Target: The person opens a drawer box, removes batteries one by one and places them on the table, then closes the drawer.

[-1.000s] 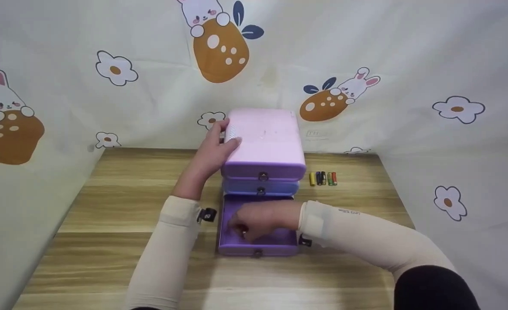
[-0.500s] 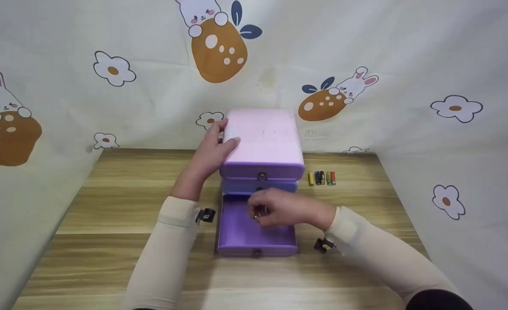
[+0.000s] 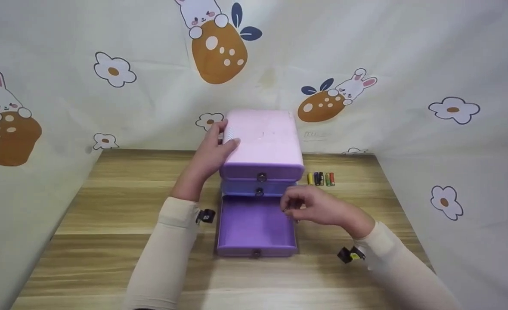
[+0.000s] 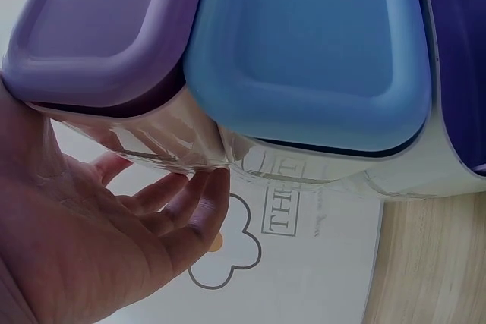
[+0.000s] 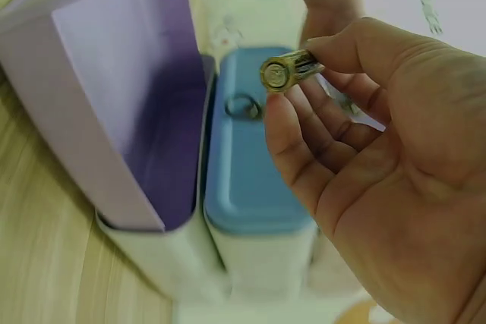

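A stacked drawer unit point(image 3: 262, 137) with a pink top stands on the table. Its bottom purple drawer point(image 3: 254, 232) is pulled out, and the blue drawer point(image 3: 236, 188) and upper purple drawer point(image 3: 241, 171) above are closed. My left hand point(image 3: 211, 153) rests against the unit's left side, thumb on the pink top; its bent fingers touch the side in the left wrist view. Above the right edge of the pulled-out drawer, my right hand point(image 3: 318, 206) pinches a small battery point(image 5: 285, 71) between thumb and fingers. The right wrist view shows the battery's round end.
Several batteries, a yellow one point(image 3: 310, 178) and a red one point(image 3: 332, 178) among them, stand or lie in a row on the wooden table point(image 3: 150, 258) right of the unit. A patterned cloth point(image 3: 150, 107) hangs behind and along both sides.
My right hand has come up out of the pulled-out bottom drawer and moved right, with the battery in its fingers. The left hand has stayed on the drawer unit.
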A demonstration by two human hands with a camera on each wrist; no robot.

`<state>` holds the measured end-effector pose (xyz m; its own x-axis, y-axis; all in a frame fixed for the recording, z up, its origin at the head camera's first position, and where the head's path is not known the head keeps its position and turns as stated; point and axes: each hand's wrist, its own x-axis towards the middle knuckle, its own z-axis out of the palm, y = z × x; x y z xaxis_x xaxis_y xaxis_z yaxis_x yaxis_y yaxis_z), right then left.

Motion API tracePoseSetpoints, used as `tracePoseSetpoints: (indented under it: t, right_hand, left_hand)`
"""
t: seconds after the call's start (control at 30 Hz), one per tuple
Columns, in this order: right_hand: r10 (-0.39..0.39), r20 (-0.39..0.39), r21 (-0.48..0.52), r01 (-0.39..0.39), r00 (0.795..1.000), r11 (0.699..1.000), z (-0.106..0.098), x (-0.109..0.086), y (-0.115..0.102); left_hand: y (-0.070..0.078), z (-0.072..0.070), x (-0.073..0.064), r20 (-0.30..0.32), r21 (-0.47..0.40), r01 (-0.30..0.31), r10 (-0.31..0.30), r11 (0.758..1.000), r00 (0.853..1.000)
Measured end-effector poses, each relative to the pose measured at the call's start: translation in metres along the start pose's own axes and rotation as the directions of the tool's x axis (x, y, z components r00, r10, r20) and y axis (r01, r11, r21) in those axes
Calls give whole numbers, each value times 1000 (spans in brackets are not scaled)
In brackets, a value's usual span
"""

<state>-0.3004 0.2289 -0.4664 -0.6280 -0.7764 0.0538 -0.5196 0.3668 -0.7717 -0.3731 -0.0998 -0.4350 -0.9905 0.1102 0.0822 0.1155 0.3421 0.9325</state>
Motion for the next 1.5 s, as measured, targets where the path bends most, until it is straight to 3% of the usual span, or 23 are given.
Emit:
tracePoseSetpoints:
  t: [0.17, 0.33, 0.57, 0.73, 0.93, 1.1, 1.23, 1.33, 1.5]
  right_hand:
    - [49, -64, 156, -38, 997, 987, -12, -24, 17]
    - [82, -176, 180, -50, 981, 982, -26, -44, 41]
    - [248, -324, 256, -168, 913, 952, -41, -62, 78]
    - [303, -378, 262, -213, 875, 941, -48, -71, 96]
    - [353, -434, 272, -253, 829, 928, -53, -74, 110]
    - [398, -483, 276, -296, 780, 914, -60, -71, 126]
    - [455, -505, 335, -319, 734, 886, -68, -67, 142]
    - [489, -500, 375, -331, 715, 866, -74, -63, 152]
    - [499, -496, 364, -352, 710, 862, -85, -55, 148]
  left_hand:
    - [0, -1, -2, -1, -9, -2, 2, 1000, 1000]
    - [0, -1, -1, 1, -20, 2, -2, 1000, 1000]
    - [-4, -2, 2, -3, -34, -13, 13, 999, 1000]
    - [-4, -2, 1, -2, -40, -13, 13, 999, 1000]
    - [-2, -1, 1, 2, -31, -6, 6, 999, 1000]
    - [-2, -1, 1, 4, -19, 2, -2, 1000, 1000]
    - [-1, -1, 0, 6, -13, 9, -9, 1000, 1000]
    - [0, -1, -2, 3, -13, 9, -9, 1000, 1000]
    - [2, -1, -2, -1, 1, 6, -6, 1000, 1000]
